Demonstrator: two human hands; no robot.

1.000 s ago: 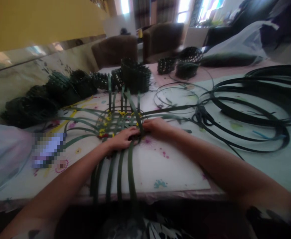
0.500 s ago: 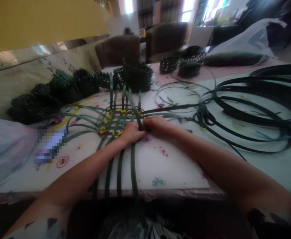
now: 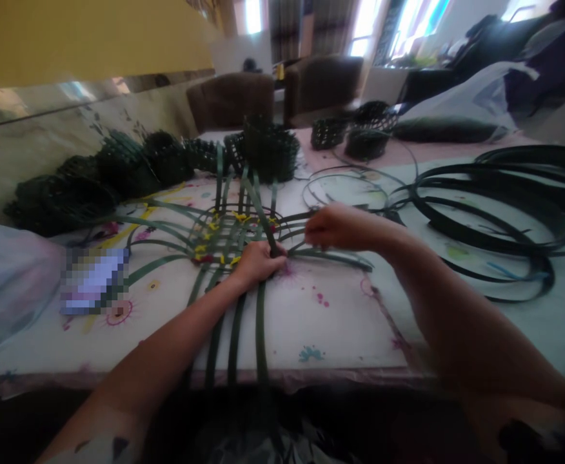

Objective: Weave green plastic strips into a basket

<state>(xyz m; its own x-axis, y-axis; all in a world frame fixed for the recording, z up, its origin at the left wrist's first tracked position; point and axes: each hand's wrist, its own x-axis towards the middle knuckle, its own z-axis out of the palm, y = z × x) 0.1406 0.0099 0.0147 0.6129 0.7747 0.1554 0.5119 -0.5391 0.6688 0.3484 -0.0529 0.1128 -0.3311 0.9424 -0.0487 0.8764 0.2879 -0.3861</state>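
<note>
A flat open weave of dark green plastic strips (image 3: pixel 224 240) lies on the table, with yellow ties at several crossings and a thin round cord about it. Long loose ends reach out on all sides; some hang over the front edge. My left hand (image 3: pixel 258 263) is closed at the weave's near right corner, pinching a green strip (image 3: pixel 263 216) that slants up and away. To its right, my right hand (image 3: pixel 331 227) is raised slightly over the right-hand strip ends (image 3: pixel 333 258), fingers curled together. Whatever its fingertips hold is hidden.
Large coils of dark strip (image 3: pixel 500 206) lie on the right. Finished-looking green woven baskets (image 3: pixel 270 151) line the back and left, with more small baskets (image 3: pixel 328 133) behind. A white plastic bag (image 3: pixel 11 283) stands at left, another bag (image 3: pixel 471 109) at back right.
My right hand has moved away from my left hand, to the right and slightly up. The right-hand strip ends have shifted toward me. My left hand keeps its pinch at the corner.
</note>
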